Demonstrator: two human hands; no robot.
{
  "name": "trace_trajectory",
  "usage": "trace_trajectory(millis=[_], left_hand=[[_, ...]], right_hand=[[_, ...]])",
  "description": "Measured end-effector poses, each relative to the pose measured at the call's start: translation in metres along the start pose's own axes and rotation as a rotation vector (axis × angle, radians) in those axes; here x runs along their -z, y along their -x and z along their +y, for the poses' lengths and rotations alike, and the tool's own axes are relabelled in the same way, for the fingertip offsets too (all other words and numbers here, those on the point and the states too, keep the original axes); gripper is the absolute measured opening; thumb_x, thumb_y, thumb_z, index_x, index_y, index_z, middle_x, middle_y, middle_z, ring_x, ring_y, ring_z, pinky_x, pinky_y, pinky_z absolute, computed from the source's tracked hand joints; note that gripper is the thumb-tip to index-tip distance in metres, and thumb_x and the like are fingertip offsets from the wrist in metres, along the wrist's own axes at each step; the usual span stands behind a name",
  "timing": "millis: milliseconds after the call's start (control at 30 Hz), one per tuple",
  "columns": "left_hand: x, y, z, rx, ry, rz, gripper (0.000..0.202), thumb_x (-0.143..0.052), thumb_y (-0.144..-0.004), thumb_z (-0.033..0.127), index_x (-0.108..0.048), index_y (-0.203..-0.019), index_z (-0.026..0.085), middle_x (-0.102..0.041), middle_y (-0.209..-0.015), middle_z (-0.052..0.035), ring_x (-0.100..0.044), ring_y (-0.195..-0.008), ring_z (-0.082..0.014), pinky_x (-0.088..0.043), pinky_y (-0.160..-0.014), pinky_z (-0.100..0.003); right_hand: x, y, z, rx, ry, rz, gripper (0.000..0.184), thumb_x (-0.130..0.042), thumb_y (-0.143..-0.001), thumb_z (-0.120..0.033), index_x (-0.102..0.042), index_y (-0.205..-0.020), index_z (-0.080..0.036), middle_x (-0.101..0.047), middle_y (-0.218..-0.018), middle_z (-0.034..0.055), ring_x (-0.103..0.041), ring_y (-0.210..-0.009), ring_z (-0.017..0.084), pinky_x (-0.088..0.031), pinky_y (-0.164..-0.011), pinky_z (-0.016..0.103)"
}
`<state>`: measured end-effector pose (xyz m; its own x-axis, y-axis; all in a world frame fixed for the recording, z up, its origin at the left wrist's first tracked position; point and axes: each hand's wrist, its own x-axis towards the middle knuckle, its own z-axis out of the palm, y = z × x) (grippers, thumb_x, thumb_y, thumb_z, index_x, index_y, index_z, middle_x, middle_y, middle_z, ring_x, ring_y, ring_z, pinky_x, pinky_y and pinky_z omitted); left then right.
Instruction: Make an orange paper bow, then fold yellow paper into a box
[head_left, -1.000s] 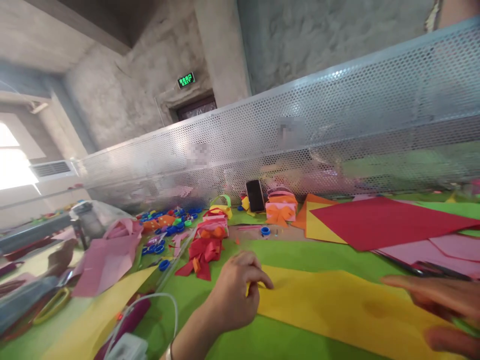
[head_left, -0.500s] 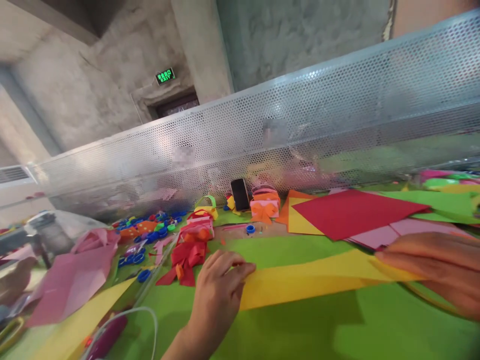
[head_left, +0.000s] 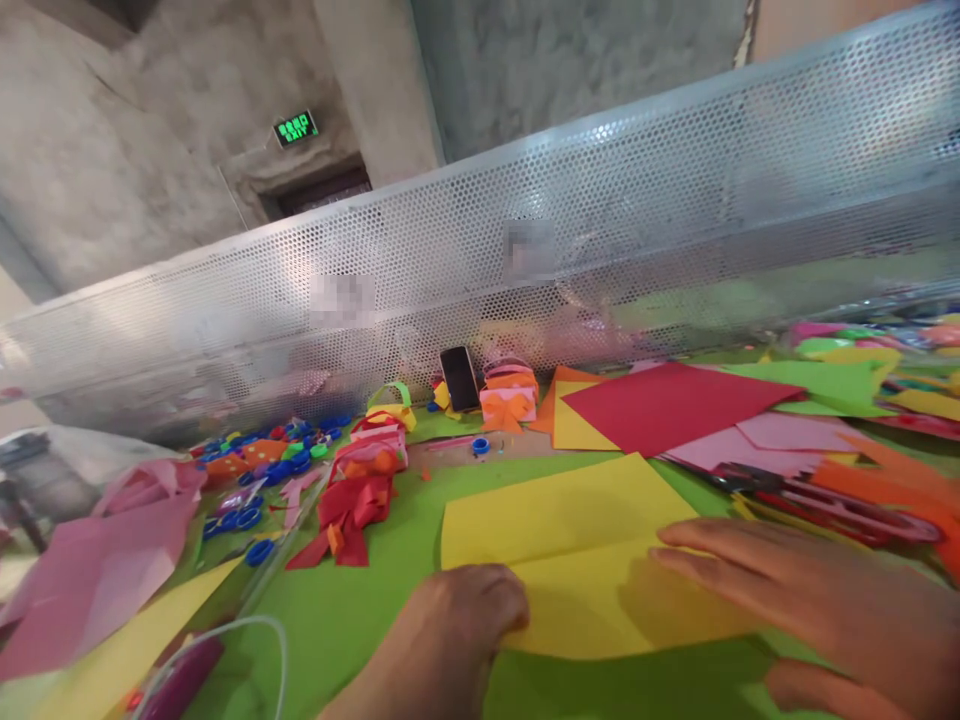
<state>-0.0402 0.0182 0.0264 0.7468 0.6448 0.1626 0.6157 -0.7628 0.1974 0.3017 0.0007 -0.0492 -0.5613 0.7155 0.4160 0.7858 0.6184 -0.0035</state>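
A creased yellow sheet of paper [head_left: 577, 520] lies opened out on the green tabletop in front of me. My left hand [head_left: 461, 625] has its fingers curled over the sheet's near left edge and grips it; the fingertips are partly hidden. Stretched out across the right side of the sheet, my right hand [head_left: 817, 590] rests its fingertips on the yellow surface, thumb apart. Behind my right hand lie scissors [head_left: 825, 500] with pink and dark handles.
A red sheet [head_left: 682, 400] tops a stack of coloured paper at the back right. Red paper bows [head_left: 356, 510], a phone [head_left: 459, 380] and small paper bags [head_left: 510, 398] stand farther back. Left are blue scissors [head_left: 238, 515] and a purple glue gun [head_left: 180, 680]. A perforated metal panel [head_left: 420, 280] borders the table.
The yellow paper was a narrow folded band held between both hands; now it is spread wider and flatter. My left hand has come nearer, and the scissors on the right are uncovered.
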Motion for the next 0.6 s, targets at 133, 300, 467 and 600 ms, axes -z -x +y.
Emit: trace_trajectory(millis=[133, 300, 467, 600], left_hand=[[0.004, 0.006, 0.009, 0.081, 0.046, -0.092, 0.033, -0.051, -0.071, 0.000, -0.062, -0.093, 0.022, -0.070, -0.094, -0.0016, -0.064, -0.085, -0.0180, -0.051, -0.079, -0.025], [0.003, 0.009, 0.004, 0.062, 0.135, -0.097, 0.025, -0.056, -0.082, 0.010, -0.067, -0.098, 0.026, -0.068, -0.103, -0.0038, -0.063, -0.094, -0.0184, -0.049, -0.087, -0.026], [-0.016, 0.006, -0.012, 0.023, 0.222, -0.096, 0.020, -0.055, -0.085, 0.015, -0.071, -0.085, 0.026, -0.070, -0.098, -0.0051, -0.064, -0.089, -0.0176, -0.050, -0.080, -0.023], [-0.026, 0.006, -0.017, 0.111, 0.363, -0.088, 0.011, -0.065, -0.078, 0.023, -0.073, -0.082, 0.028, -0.073, -0.091, -0.0027, -0.068, -0.081, -0.0192, -0.052, -0.066, -0.022]], right_hand=[[0.006, -0.016, -0.013, 0.036, -0.088, -0.122, 0.072, -0.060, -0.076, -0.021, -0.044, -0.143, -0.040, -0.057, -0.138, -0.0010, -0.062, -0.115, 0.032, -0.056, -0.094, 0.044], [0.011, -0.018, -0.020, 0.023, -0.268, -0.282, 0.065, -0.061, -0.085, -0.023, -0.041, -0.143, -0.043, -0.052, -0.143, -0.0021, -0.055, -0.124, 0.029, -0.048, -0.102, 0.044], [0.007, -0.020, -0.022, -0.052, -0.438, -0.355, 0.060, -0.063, -0.087, -0.044, -0.040, -0.142, -0.043, -0.048, -0.146, 0.0007, -0.048, -0.130, 0.031, -0.042, -0.105, 0.048], [0.015, -0.035, -0.026, 0.049, -0.477, -0.349, 0.063, -0.066, -0.085, -0.041, -0.041, -0.142, -0.035, -0.046, -0.145, 0.0048, -0.047, -0.129, 0.032, -0.043, -0.102, 0.044]])
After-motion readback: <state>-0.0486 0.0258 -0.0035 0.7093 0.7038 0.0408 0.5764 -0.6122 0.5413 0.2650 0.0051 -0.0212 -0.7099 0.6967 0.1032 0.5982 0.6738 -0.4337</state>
